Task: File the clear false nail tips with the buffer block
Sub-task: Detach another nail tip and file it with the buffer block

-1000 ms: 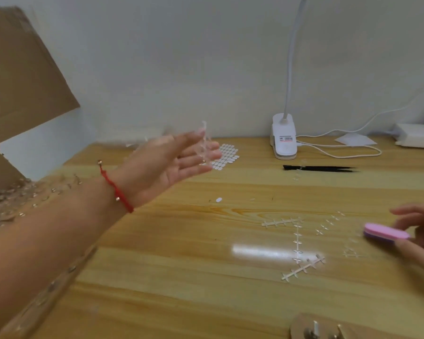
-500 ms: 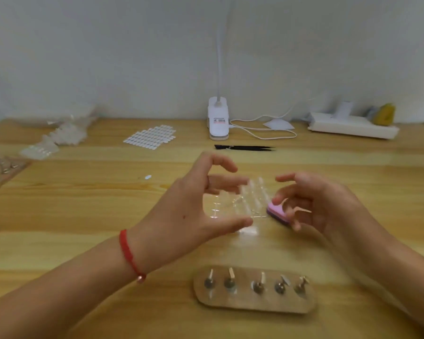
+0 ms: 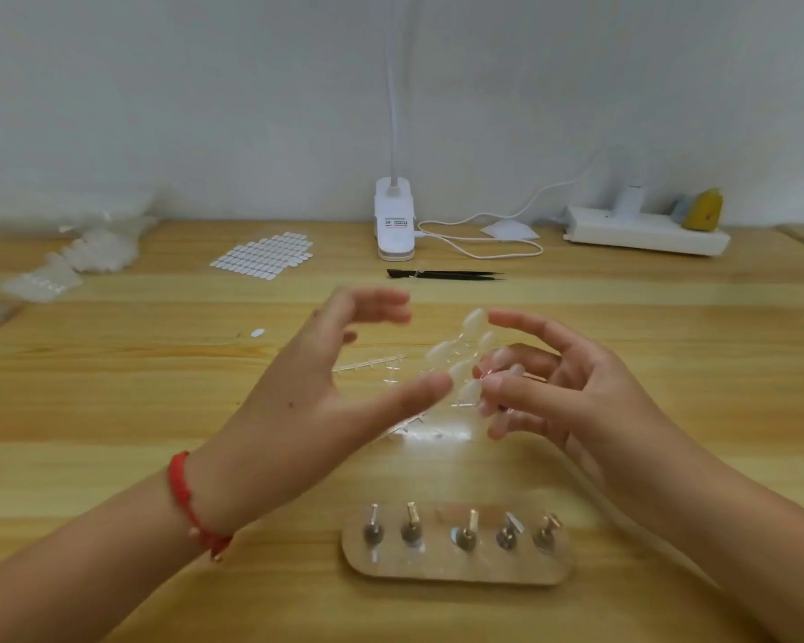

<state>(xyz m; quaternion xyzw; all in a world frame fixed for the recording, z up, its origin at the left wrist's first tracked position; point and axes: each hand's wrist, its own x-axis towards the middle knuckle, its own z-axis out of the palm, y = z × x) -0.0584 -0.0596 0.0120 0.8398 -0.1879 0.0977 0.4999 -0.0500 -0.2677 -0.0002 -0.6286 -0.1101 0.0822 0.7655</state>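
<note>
- Head view, so here's how you stand: your left hand (image 3: 316, 410) is spread wide and holds nothing, with the thumb tip just beside the strip of clear false nail tips (image 3: 460, 368). Your right hand (image 3: 590, 401) has its fingers curled and looks to be pinching that strip by one edge, up in the air between both hands.
- That edge-only pinch is the risky bit. The strip is thin and bendy, so one twist could snap tips off or make it slip.
- Anything that drops lands on the worktop (image 3: 112, 410) among the loose clear sprue bits (image 3: 372, 364), and good luck spotting it there.
- I can't pick out the buffer block at all. If it's tucked behind your right fingers, then one hand is juggling two things, and that's asking for a drop.
- The peg stand (image 3: 456, 573) sits right under your wrists, so lowering your arms carelessly could knock it.
- There's motion blur on your left fingers, so maybe slow down before you grab.
</note>
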